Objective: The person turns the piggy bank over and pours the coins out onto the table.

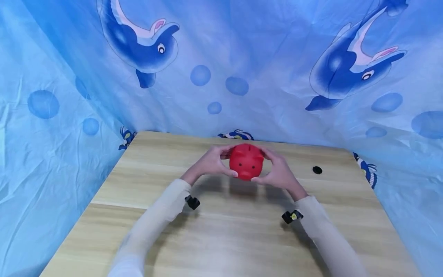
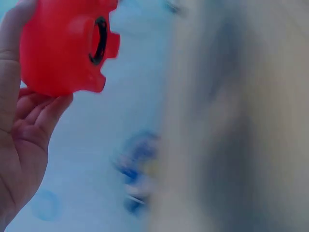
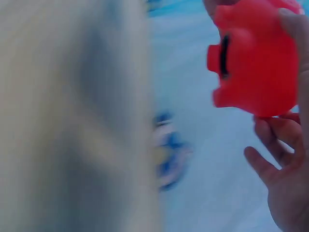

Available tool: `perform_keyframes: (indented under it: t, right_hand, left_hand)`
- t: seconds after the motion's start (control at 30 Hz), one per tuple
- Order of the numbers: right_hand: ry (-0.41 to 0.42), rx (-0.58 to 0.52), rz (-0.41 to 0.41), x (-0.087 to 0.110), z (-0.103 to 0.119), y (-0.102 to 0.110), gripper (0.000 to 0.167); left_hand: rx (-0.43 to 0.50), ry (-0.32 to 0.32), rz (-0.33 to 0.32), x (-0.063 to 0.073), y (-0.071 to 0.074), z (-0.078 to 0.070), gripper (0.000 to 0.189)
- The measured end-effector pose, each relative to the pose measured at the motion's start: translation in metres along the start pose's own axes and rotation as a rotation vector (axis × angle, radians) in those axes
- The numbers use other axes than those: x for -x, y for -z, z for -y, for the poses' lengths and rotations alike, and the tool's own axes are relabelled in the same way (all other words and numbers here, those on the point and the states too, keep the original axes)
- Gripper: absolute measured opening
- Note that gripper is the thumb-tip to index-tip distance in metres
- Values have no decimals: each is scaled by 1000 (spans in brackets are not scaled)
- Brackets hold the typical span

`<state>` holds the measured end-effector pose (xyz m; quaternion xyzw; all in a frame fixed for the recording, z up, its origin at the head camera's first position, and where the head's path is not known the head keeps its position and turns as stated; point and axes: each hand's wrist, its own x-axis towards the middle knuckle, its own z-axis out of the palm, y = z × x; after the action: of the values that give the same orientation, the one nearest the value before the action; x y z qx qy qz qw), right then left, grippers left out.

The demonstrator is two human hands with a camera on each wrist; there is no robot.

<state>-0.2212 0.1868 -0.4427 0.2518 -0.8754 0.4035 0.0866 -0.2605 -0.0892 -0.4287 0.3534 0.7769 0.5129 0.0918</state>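
A red piggy bank (image 1: pixel 246 161) with a coin slot on top is held up off the table, its face towards me in the head view. My left hand (image 1: pixel 213 162) grips its left side, thumb at the front and fingers behind. On the other side my right hand (image 1: pixel 278 171) holds it in the same way. From the left wrist view, the piggy bank's underside (image 2: pixel 67 46) shows short feet and a round hole with a black rim. The right wrist view also shows the red body (image 3: pixel 263 58) between the hands.
A small black disc (image 1: pixel 317 170) lies on the wooden table (image 1: pixel 228 234), to the right of the right hand. Behind the table and along its sides hangs a blue curtain (image 1: pixel 263 111) printed with dolphins. Black wrist cameras (image 1: pixel 192 202) sit on both sleeves.
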Motion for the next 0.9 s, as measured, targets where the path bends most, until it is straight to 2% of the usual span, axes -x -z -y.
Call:
perform_keyframes:
  t: [0.1,0.17,0.33,0.4,0.47,0.6,0.67,0.77,0.9]
  right_hand:
    - [-51,55,98,4,-15,-12,106]
    - [-71,52,137,8,-23,-19,109]
    - [-88,33,127,9,-25,-24,107]
    - [-94,53,133,7,-18,-19,107]
    - [-73,55,112,4,-7,-11,107]
    - [21,29,15,-3,19,11,107]
    - [51,26,-11,-6,25,17,106]
    - [37,53,14,-7,25,16,106]
    - [24,60,30,-4,11,5,106]
  left_hand:
    - [-19,43,42,4,-8,19,95]
    - [-25,45,66,8,-12,30,97]
    - [-5,40,47,11,-13,42,96]
    - [-1,50,40,12,-12,39,97]
    - [3,33,15,11,-9,30,96]
    - [31,-66,-57,8,0,2,97]
    - [34,-101,-72,6,4,-6,98]
    - [16,-82,-59,7,5,-6,98]
    - [-4,-42,-38,10,2,5,96]
